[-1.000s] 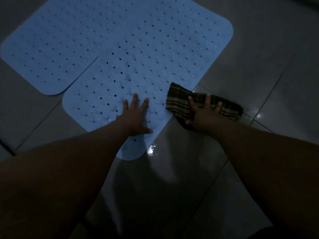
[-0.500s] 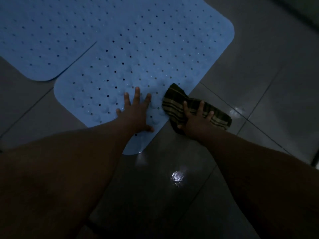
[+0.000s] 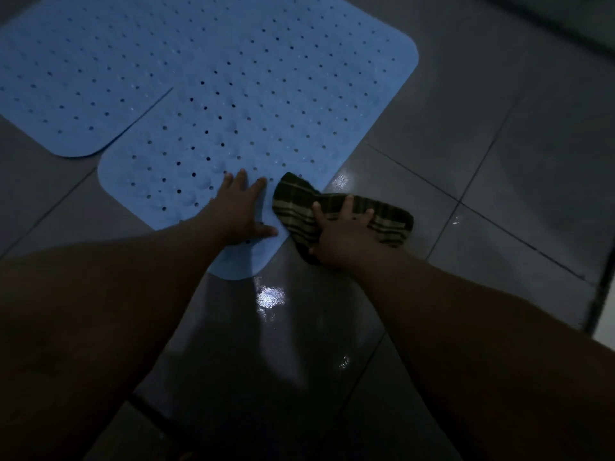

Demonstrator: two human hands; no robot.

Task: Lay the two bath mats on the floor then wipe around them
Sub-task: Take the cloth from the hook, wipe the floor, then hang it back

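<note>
Left hand [image 3: 241, 211] fingers [image 3: 242, 177] spread apart, palm flat, pressing down on the near corner of the near bath mat [image 3: 266, 104], gripping nothing. Right hand [image 3: 339, 232] fingers [image 3: 347, 202] curled down over a cloth [image 3: 332, 211], clamping it against the floor [image 3: 482, 161]; thumb side sits at the cloth's near edge. One cloth, dark with lighter stripes, bunched; its left end overlaps the mat's right edge, the rest lies on tile just beside the mat. Hands near each other, not touching. Two bare forearms run in from the bottom corners. Two bath mats, both light blue, perforated with rows of small holes, rounded corners, both flat on the floor. Near mat lies partly over the far mat [image 3: 66, 78], their edges overlapping along a diagonal line; far mat sits to the left and is cut off by the top-left of the view. Near mat has raised bumps around the left hand. Floor is grey tile with dark grout lines, looks wet: three bright glare spots, one just below the mat's near corner, one by the cloth's far end, one smaller nearer the camera. Scene dim.
</note>
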